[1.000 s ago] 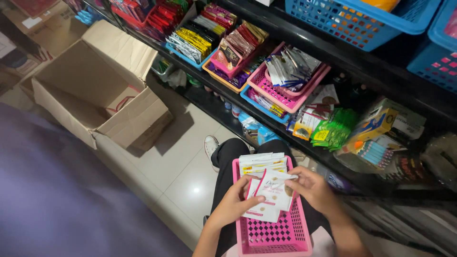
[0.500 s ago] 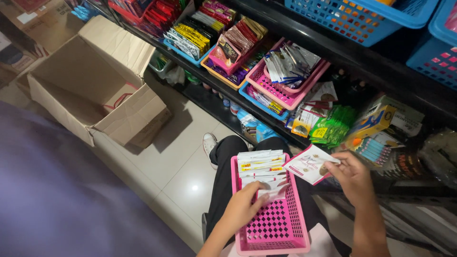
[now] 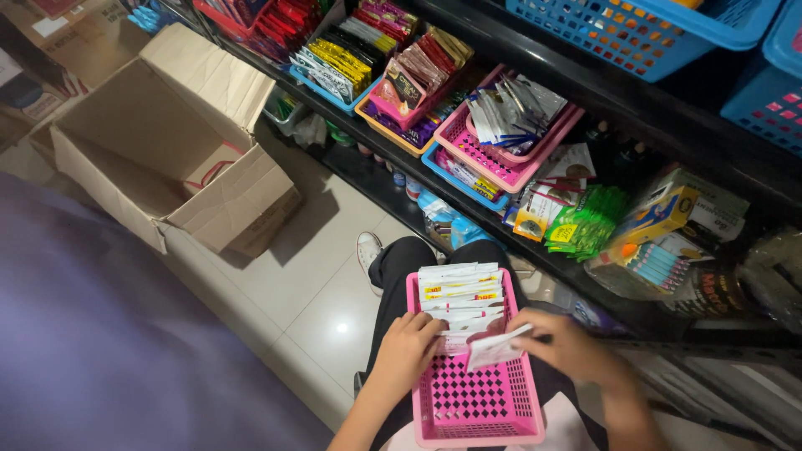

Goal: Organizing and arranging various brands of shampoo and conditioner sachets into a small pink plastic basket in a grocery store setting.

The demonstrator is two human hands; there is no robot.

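Observation:
A pink plastic basket (image 3: 474, 401) rests on my lap. A row of small white sachets (image 3: 459, 292) stands in its far half. My left hand (image 3: 408, 349) presses against the near end of that row, fingers curled on the packets. My right hand (image 3: 561, 344) pinches one white sachet (image 3: 494, 347) and holds it over the basket, just behind the row. My black trousers and one white shoe (image 3: 368, 250) show beyond the basket.
An open cardboard box (image 3: 159, 142) stands on the tiled floor at left. Black shelves (image 3: 585, 83) ahead carry pink, blue and orange baskets (image 3: 510, 159) full of sachets and packets. Blue baskets (image 3: 643, 33) sit on the upper shelf.
My right hand, which had lifted a sachet out to the right, has brought it back down over the basket behind the row. My left hand stays at the row's end.

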